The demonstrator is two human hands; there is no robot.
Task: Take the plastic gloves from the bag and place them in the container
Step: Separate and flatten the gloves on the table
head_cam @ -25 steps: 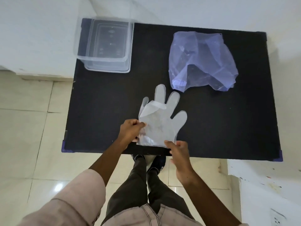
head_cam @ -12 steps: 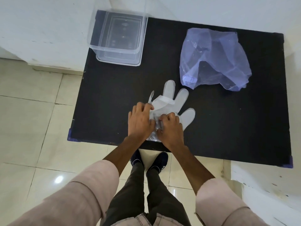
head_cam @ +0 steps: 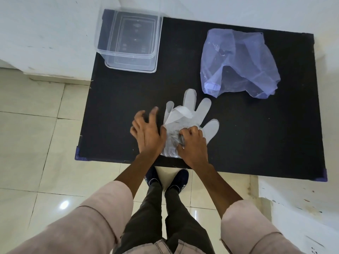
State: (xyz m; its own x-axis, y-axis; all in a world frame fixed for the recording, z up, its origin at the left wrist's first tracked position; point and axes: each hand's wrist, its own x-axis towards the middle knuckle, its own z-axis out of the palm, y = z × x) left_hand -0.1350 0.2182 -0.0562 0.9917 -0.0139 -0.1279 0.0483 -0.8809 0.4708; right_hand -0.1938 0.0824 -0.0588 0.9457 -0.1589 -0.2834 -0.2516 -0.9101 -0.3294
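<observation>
Gloves [head_cam: 190, 114] out of bag [head_cam: 236, 59], near edge. Right hand [head_cam: 192, 143] bunches their cuff, apparently pinching; left hand [head_cam: 146, 131] spread flat alongside. Next: lift the wad to far-left container [head_cam: 128, 39].

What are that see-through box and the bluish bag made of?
The box looks like rigid clear plastic, glossy: the dark table shows through its straight walls. The bag seems to be thin, soft plastic film, translucent blue-violet, creased and slumped flat.
</observation>
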